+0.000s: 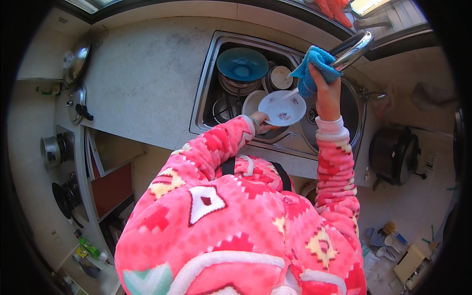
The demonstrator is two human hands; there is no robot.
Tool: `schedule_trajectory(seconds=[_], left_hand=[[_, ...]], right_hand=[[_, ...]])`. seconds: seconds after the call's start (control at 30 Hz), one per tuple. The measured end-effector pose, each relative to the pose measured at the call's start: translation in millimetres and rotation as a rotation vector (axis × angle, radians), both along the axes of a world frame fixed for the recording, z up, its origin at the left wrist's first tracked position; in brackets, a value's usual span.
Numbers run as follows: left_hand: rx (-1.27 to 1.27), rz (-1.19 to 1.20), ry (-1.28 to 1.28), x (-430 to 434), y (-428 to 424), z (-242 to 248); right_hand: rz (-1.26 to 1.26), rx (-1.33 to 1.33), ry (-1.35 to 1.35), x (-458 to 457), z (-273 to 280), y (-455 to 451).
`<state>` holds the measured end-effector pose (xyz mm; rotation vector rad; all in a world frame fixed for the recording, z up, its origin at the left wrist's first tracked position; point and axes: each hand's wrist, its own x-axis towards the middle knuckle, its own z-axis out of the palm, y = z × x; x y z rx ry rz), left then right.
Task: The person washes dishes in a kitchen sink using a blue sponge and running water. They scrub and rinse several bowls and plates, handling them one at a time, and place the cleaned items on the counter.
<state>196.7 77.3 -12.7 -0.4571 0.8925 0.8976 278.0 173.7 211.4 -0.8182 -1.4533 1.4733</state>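
My left hand point(262, 121) grips the near left rim of a white floral dish point(274, 104), tilted over the middle of the double-bowl steel sink point(201, 110). In my right hand point(327, 97) is a bunched blue cloth point(313, 64), pressed near the end of the curved chrome faucet spout point(354, 51). A thin stream of water point(289, 94) falls from beside the cloth into the dish. Stacked dishes fill the left basin: a large blue bowl point(242, 66) on top, and a small white dish point(281, 77) to its right. The spout's end is hidden by the cloth.
A drain point(311, 113) shows in the round right basin, with a faucet handle point(376, 96) beyond it. Pot lids point(76, 105) stand left on the pale countertop point(147, 73). A dark electric cooker point(392, 155) sits right of the sink. Orange gloves point(333, 11) hang by the window.
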Motion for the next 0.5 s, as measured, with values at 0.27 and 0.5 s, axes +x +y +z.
schedule_trajectory(seconds=[0.27, 0.5], left_hand=[[-0.009, 0.141, -0.188, -28.2, 4.9, -11.8], [0.012, -0.063, -0.055, -19.7, -38.2, -28.4]], right_hand=[[-0.002, 0.003, -0.006, 1.2, -0.8, 0.4], [0.01, 0.024, -0.001, 0.5, -1.2, 1.4]])
